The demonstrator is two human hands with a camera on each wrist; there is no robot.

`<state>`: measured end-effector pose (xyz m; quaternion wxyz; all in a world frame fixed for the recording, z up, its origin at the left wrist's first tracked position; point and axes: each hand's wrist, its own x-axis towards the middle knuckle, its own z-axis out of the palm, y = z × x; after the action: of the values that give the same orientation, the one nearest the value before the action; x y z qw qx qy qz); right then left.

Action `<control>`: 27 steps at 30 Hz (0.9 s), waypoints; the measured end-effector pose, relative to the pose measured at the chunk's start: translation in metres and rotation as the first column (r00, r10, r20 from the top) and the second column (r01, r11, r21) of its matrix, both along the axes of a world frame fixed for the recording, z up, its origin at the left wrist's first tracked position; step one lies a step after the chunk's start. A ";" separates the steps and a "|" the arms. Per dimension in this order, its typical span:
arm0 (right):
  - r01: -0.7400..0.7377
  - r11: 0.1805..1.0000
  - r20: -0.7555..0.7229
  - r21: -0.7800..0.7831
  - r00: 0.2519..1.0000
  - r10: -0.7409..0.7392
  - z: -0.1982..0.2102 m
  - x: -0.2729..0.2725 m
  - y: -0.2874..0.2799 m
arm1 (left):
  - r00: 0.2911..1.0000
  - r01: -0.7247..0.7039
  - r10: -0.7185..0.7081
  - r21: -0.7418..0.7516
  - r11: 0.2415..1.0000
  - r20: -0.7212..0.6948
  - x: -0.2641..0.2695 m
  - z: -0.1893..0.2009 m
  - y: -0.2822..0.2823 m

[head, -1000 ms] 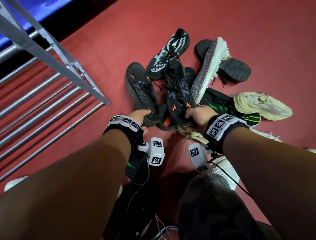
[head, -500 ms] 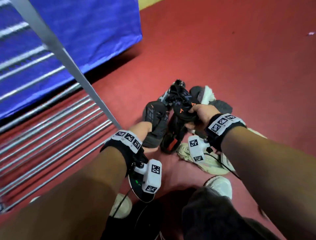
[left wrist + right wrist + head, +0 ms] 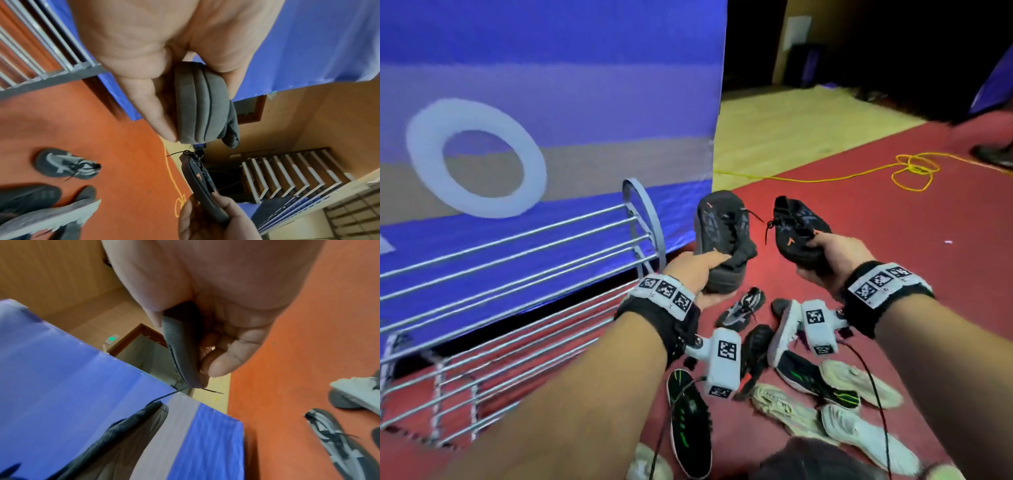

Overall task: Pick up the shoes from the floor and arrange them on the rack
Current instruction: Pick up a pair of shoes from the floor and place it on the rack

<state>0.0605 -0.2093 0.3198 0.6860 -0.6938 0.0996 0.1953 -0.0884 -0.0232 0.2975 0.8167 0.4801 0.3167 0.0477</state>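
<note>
Both hands are up off the floor, each with a dark shoe. The left hand (image 3: 697, 274) grips the left shoe (image 3: 722, 236) at the heel, thumb across the top and fingers (image 3: 152, 104) curled under the grey sole, toe pointing up and away. The right hand (image 3: 832, 260) is wrapped round the heel of the right shoe (image 3: 799, 226), the one with orange marks, its lace dangling loose toward the other shoe. The two shoes sit side by side in the air, close but apart, above the red floor (image 3: 893, 219).

The rack (image 3: 517, 260), all silver bars, stands just left of the left hand, against a blue panel (image 3: 585, 68). Down below the wrists the pile (image 3: 791, 377) lies on the floor: a grey-and-white sneaker (image 3: 743, 306), a black shoe with green stripes (image 3: 688, 421), cream ones to the right. Farther off, a yellow cord (image 3: 911, 171) loops across the floor.
</note>
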 end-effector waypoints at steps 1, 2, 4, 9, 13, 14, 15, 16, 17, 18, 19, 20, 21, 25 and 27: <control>-0.004 0.999 0.032 0.036 0.999 0.003 0.016 -0.009 0.005 | 0.999 -0.027 0.027 0.012 1.000 0.031 -0.010 0.017 0.006; -0.014 0.997 0.063 0.069 0.998 0.010 0.032 -0.019 0.012 | 0.997 -0.054 0.053 0.015 0.998 0.062 -0.021 0.034 0.013; -0.037 0.992 0.111 0.123 0.994 0.023 0.064 -0.037 0.028 | 0.987 -0.121 0.117 0.025 0.992 0.113 -0.045 0.062 0.030; -0.171 0.946 0.165 0.277 0.978 0.129 0.119 -0.089 0.080 | 0.929 -0.288 0.283 -0.017 0.958 0.239 -0.122 0.113 0.077; -0.315 0.886 0.185 0.340 0.946 0.265 0.134 -0.139 0.132 | 0.859 -0.419 0.417 -0.060 0.906 0.298 -0.190 0.135 0.120; -0.344 0.876 0.192 0.338 0.936 0.294 0.134 -0.152 0.146 | 0.841 -0.450 0.449 -0.072 0.890 0.301 -0.206 0.138 0.130; -0.372 0.865 0.197 0.336 0.926 0.322 0.133 -0.164 0.160 | 0.824 -0.482 0.483 -0.080 0.872 0.296 -0.221 0.140 0.141; -0.398 0.853 0.199 0.338 0.916 0.348 0.131 -0.176 0.176 | 0.808 -0.511 0.513 -0.087 0.855 0.291 -0.237 0.141 0.152; -0.423 0.838 0.195 0.344 0.905 0.377 0.127 -0.189 0.191 | 0.791 -0.541 0.542 -0.091 0.836 0.284 -0.251 0.138 0.163; -0.446 0.825 0.187 0.346 0.895 0.405 0.123 -0.201 0.207 | 0.777 -0.564 0.566 -0.095 0.820 0.276 -0.267 0.133 0.174; -0.471 0.813 0.173 0.342 0.882 0.438 0.117 -0.215 0.223 | 0.764 -0.589 0.592 -0.099 0.802 0.257 -0.282 0.126 0.184; -0.497 0.804 0.154 0.326 0.867 0.474 0.110 -0.229 0.238 | 0.755 -0.608 0.614 -0.103 0.787 0.231 -0.298 0.117 0.193; -0.526 0.793 0.130 0.308 0.849 0.513 0.101 -0.243 0.253 | 0.739 -0.633 0.643 -0.118 0.765 0.201 -0.312 0.107 0.202; -0.615 0.762 0.040 0.202 0.783 0.621 0.058 -0.296 0.305 | 0.693 -0.706 0.719 -0.154 0.692 0.056 -0.359 0.065 0.225; -0.654 0.743 0.004 0.143 0.751 0.660 0.037 -0.318 0.324 | 0.681 -0.717 0.732 -0.191 0.671 0.016 -0.373 0.045 0.235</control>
<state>-0.2580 0.1147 0.3572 0.6161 -0.6315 -0.1485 0.4467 -0.4611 0.2115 0.3430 0.7816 0.2413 0.4465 0.3627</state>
